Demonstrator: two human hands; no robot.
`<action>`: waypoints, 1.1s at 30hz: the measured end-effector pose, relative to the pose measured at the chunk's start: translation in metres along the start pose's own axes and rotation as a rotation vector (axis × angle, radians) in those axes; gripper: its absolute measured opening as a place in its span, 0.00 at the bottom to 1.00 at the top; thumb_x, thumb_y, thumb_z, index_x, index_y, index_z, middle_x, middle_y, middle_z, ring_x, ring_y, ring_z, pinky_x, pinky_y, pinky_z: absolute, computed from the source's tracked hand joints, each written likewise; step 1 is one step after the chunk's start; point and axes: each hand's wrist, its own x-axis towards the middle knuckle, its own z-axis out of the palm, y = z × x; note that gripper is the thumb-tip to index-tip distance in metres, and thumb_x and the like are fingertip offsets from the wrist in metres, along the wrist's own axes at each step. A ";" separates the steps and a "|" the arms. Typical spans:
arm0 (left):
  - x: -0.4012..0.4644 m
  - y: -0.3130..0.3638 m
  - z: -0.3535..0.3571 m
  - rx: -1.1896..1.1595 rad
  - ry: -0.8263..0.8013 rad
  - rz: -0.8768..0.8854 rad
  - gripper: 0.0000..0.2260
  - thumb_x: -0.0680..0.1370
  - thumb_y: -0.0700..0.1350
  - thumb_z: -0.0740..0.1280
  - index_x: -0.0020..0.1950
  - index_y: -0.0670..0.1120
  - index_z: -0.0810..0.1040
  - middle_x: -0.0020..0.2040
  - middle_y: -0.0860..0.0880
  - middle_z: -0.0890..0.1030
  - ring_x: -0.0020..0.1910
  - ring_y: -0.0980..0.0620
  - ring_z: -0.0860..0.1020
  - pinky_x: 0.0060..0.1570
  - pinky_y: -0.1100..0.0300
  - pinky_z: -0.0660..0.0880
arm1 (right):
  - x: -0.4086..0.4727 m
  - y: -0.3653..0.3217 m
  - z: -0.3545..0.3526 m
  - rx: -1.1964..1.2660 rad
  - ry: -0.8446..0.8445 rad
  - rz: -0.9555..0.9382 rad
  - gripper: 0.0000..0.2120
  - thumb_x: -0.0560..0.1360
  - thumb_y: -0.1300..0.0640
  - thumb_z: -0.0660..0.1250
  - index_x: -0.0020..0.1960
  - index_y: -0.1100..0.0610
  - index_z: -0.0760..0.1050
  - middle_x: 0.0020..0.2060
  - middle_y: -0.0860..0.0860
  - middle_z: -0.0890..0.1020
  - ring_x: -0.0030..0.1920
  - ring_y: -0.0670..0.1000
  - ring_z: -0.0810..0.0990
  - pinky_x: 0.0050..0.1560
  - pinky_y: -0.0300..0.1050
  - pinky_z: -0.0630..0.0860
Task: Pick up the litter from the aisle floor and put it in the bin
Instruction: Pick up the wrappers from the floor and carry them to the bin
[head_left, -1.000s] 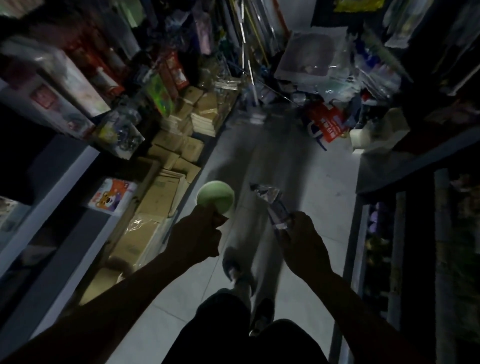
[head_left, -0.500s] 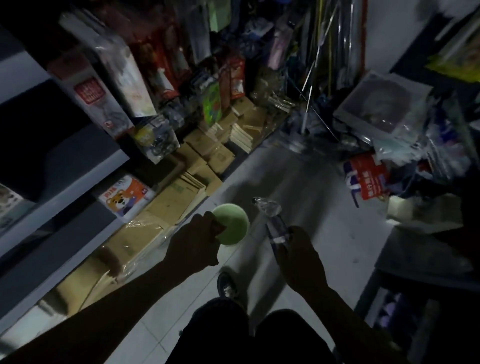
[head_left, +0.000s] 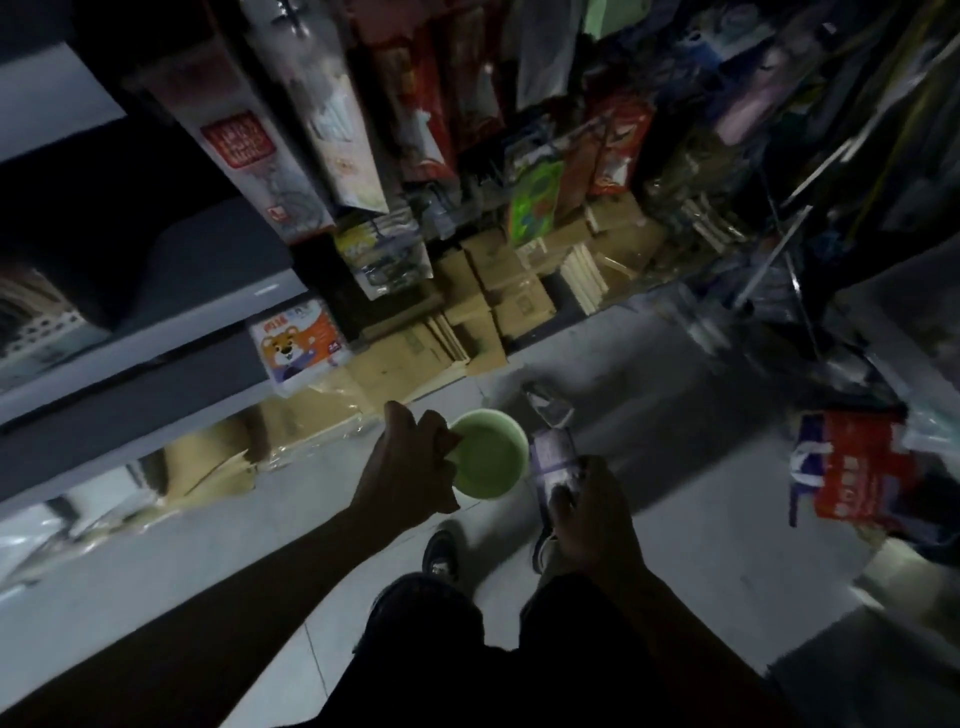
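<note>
My left hand grips the rim of a pale green round bowl-like thing, held in front of me above the floor. My right hand holds a crumpled clear plastic bottle with a pale label, its neck pointing away from me. The two items almost touch at the middle of the view. No bin shows in this dim frame.
Grey shelves run along my left, with a bear-print pack and flat cardboard boxes stacked on the floor beside them. Hanging goods crowd the far end. A red and blue bag lies on the right. My shoes stand on grey tiles.
The view has swung left and the shelves and boxes have come closer. Both hands keep their hold; the green thing and the bottle have drawn nearer each other.
</note>
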 end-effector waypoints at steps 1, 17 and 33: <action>0.003 0.008 0.001 -0.019 0.021 -0.043 0.22 0.66 0.49 0.78 0.56 0.48 0.75 0.51 0.49 0.65 0.37 0.55 0.69 0.29 0.66 0.66 | 0.010 -0.001 -0.004 -0.009 -0.037 -0.003 0.14 0.76 0.57 0.67 0.60 0.58 0.72 0.52 0.54 0.78 0.51 0.54 0.79 0.50 0.47 0.76; 0.080 -0.013 0.127 -0.241 0.228 -0.573 0.16 0.71 0.45 0.63 0.57 0.48 0.80 0.46 0.47 0.80 0.45 0.44 0.77 0.42 0.47 0.77 | 0.158 0.040 0.045 -0.307 -0.337 -0.068 0.12 0.77 0.52 0.65 0.56 0.57 0.73 0.46 0.51 0.74 0.44 0.51 0.73 0.41 0.41 0.67; 0.178 -0.142 0.437 -0.606 0.390 -1.221 0.19 0.72 0.44 0.71 0.60 0.50 0.71 0.53 0.47 0.78 0.52 0.42 0.77 0.49 0.45 0.77 | 0.286 0.201 0.314 -0.345 -0.303 -0.029 0.15 0.81 0.47 0.64 0.59 0.57 0.75 0.46 0.54 0.83 0.44 0.54 0.81 0.34 0.40 0.62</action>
